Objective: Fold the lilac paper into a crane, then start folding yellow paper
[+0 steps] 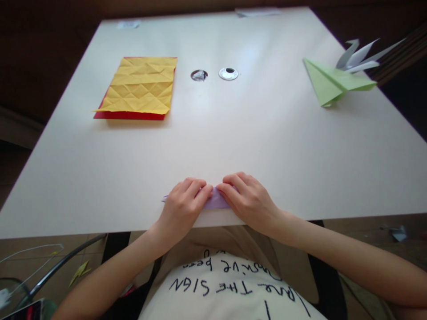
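Note:
A folded strip of purple paper [216, 200] lies near the front edge of the white table [240, 146]. My left hand [185, 202] pinches its upper edge left of the middle, and a pointed purple tip pokes out beyond that hand. Just to the right, my right hand [248, 198] pinches the same edge, with its fingertips close to those of the left. Both hands cover much of the paper, so its full shape is hidden.
Creased yellow paper [140, 84] lies on a red sheet [133, 115] at the back left. Two round grommets [199, 75] are set in the tabletop. At the right stand a green folded paper plane [336, 82] and a grey-white paper crane [358, 58].

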`<state>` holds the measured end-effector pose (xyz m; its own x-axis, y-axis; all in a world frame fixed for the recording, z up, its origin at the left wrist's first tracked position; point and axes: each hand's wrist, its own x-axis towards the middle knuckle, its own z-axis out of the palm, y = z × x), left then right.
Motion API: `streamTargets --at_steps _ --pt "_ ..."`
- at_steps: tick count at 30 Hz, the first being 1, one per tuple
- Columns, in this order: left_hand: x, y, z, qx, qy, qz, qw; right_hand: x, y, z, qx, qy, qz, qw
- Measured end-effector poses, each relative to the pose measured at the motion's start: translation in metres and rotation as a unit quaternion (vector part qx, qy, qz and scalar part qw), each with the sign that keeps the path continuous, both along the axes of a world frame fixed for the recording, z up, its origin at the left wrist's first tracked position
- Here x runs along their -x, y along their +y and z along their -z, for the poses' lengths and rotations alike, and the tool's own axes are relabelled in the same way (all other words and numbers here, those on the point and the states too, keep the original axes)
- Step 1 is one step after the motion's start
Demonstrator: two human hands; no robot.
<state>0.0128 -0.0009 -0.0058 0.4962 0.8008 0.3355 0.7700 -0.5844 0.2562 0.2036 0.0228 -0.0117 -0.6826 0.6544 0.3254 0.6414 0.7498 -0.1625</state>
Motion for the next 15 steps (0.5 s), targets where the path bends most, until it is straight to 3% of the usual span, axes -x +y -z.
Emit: streamTargets --at_steps 7,10,15 --pt "0.009 0.001 0.001 0.089 -0.094 0.018 0.991 -0.003 -0.004 -0.007 0.043 0.045 -0.036 0.997" --pt "0.011 0.006 -0.003 0.119 -0.063 0.002 0.991 -0.001 -0.007 -0.011 0.084 0.063 -0.031 0.994" --pt "0.01 0.016 -0.017 0.196 0.029 0.025 0.98 0.001 -0.002 -0.021 0.234 0.019 0.009 0.972"
